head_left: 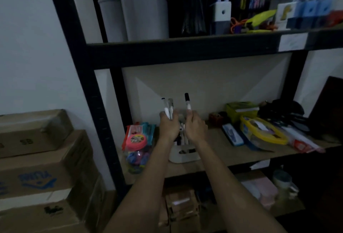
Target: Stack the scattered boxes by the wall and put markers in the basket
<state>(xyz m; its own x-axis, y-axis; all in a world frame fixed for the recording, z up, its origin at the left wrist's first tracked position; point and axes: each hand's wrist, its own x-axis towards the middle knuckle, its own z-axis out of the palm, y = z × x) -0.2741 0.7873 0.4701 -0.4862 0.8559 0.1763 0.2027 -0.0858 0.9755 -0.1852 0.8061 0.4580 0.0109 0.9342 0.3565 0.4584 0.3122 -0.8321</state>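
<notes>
**shelf_lurker:** Forearms first, since they're closest to the camera, both reaching out over the middle shelf (222, 156). So what are the hands actually doing?

**dimroom_dave:** Left hand (169, 127) is curled into a fist round two markers (168, 107), white barrels, caps pointing up. Right hand (195, 127) is curled too, pinching one black-capped marker (187, 101) upright between thumb and fingers. Neither hand is spread at all. The two sit side by side, close together but not touching as far as I can tell.

**shelf_lurker:** And the basket?

**dimroom_dave:** White basket (182, 153) sits on the shelf right under the wrists, with a few more pens standing in it. All three held markers are above it, not in it yet.

**shelf_lurker:** Boxes?

**dimroom_dave:** Cardboard boxes (39, 160) are stacked at the left against the wall (33, 47), beside the black rack post. Just left of the basket there's a clear jar with a pink lid (136, 140). Further right on the shelf, a yellow-rimmed case (263, 130) and a green box (241, 110) near the back. It's too dim for finer detail.
</notes>
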